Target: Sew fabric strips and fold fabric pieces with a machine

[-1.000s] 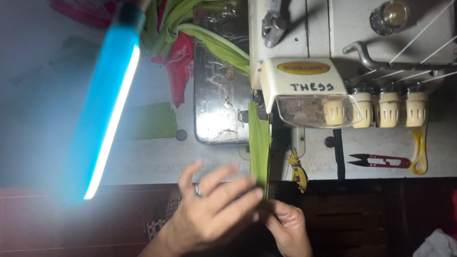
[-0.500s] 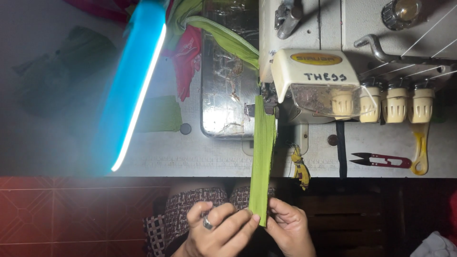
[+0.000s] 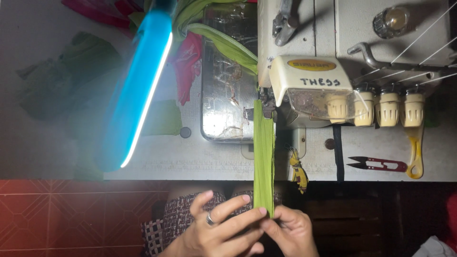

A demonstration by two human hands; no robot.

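Note:
A narrow green fabric strip (image 3: 263, 152) runs from under the presser foot of the cream sewing machine (image 3: 314, 85) down over the table's front edge. My left hand (image 3: 220, 231), with a ring on one finger, pinches the strip's lower end from the left. My right hand (image 3: 291, 231) grips the same end from the right, fingers pressed against the left hand's. Both hands are below the table edge, over my lap. More green fabric (image 3: 223, 40) trails out behind the machine toward the top.
A bright blue tube lamp (image 3: 138, 90) slants across the left. A metal plate (image 3: 223, 85) lies left of the needle. Red-handled thread snips (image 3: 378, 164) and a yellow tool (image 3: 415, 150) lie at right. Red and green cloth pieces (image 3: 190, 62) sit at the back.
My hands have dropped from the table edge down to my lap and closed together on the strip's end. The strip now hangs longer from the machine.

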